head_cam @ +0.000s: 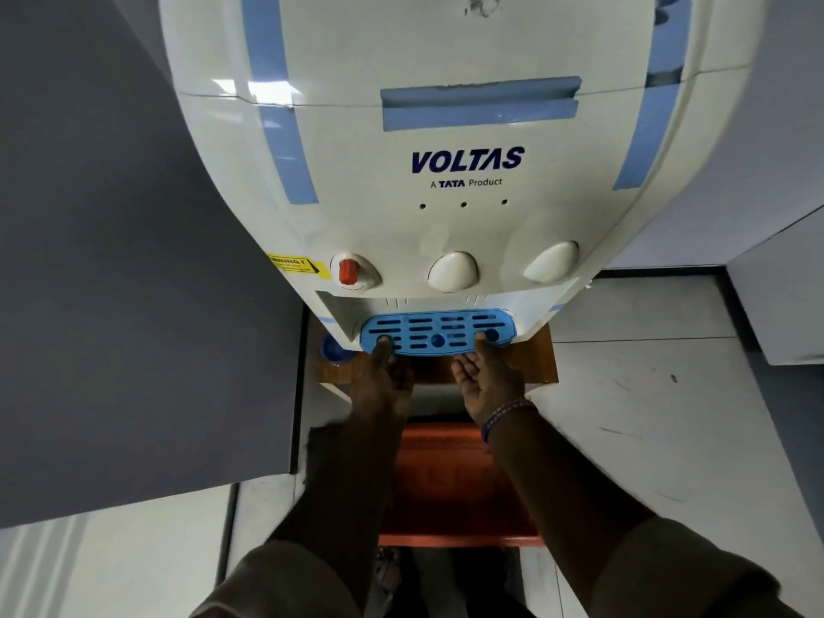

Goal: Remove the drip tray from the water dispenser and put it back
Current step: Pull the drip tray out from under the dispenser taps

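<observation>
— While both hands reach forward, where does the drip tray (pixel 439 333) sit?
— At the foot of the water dispenser (pixel 446 171), in its recess under the taps; its blue slotted grille faces up, and its front edge juts out toward the person.
— And the hands?
— The left hand (pixel 383 385) is at the tray's left end, fingers curled at the front edge, thumb on the grille; the right hand (pixel 488 383) is at the right end, palm turned up, fingers under the rim; both seem to grip it, though the contact below is hidden.
— Any writing?
— "VOLTAS" in dark blue, "A TATA Product" beneath it; a yellow warning label (pixel 298 267) sits left of the red tap (pixel 348 270), its small print unreadable; two white taps (pixel 453 271) stand to the right.
— Anything on the wrist?
— A beaded bracelet (pixel 501 417) on the right one.
</observation>
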`<state>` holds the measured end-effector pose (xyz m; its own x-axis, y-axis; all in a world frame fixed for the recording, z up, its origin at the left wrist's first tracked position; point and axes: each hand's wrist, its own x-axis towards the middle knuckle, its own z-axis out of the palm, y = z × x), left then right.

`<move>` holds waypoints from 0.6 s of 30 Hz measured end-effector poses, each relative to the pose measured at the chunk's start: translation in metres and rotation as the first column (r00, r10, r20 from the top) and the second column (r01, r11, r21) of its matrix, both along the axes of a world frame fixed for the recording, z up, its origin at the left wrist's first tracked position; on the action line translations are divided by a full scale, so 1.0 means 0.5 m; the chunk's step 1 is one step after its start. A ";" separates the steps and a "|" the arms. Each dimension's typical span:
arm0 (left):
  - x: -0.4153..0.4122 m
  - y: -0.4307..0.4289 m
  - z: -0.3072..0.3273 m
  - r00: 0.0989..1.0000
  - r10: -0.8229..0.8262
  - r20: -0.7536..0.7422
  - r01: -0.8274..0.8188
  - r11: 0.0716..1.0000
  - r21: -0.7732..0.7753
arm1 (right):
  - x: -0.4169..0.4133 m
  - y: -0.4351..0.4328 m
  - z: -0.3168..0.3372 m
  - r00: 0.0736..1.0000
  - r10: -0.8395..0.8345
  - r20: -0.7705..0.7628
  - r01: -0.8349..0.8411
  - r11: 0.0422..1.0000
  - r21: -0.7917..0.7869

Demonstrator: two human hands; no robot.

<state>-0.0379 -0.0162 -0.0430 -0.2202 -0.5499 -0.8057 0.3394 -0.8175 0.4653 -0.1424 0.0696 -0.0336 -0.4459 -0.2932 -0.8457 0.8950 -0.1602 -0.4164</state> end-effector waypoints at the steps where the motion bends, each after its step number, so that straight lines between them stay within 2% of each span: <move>1: -0.001 -0.001 -0.001 1.000 -0.002 0.022 0.001 1.000 0.012 | 0.001 -0.003 -0.002 1.000 -0.020 0.015 0.020 1.000 -0.006; 6: -0.010 0.001 0.013 0.999 0.022 0.049 -0.023 0.999 0.033 | 0.012 -0.001 -0.005 0.998 -0.064 0.012 0.064 0.998 -0.021; 12: 0.016 0.032 0.074 0.999 -0.048 -0.018 0.046 0.993 -0.113 | 0.029 0.025 0.034 0.992 -0.087 -0.086 0.070 0.980 -0.185; 14: 0.046 0.066 0.104 0.993 -0.120 0.025 0.122 0.977 -0.176 | 0.044 0.057 0.054 0.993 -0.090 -0.073 0.069 0.964 -0.256; 15: 0.063 0.090 0.120 0.962 -0.217 0.168 0.254 0.936 -0.245 | 0.054 0.076 0.059 0.993 -0.090 -0.080 0.066 0.963 -0.261; 16: 0.079 0.117 0.135 0.859 -0.328 0.394 0.458 0.834 -0.306 | 0.064 0.097 0.065 0.992 -0.092 -0.087 0.067 0.965 -0.255; 17: 0.093 0.146 0.151 0.675 -0.363 0.643 0.657 0.691 -0.299 | 0.074 0.117 0.073 0.990 -0.094 -0.101 0.068 0.969 -0.238; 18: 0.102 0.177 0.174 0.505 -0.299 0.810 0.782 0.555 -0.283 | 0.084 0.138 0.085 0.990 -0.096 -0.107 0.071 0.974 -0.215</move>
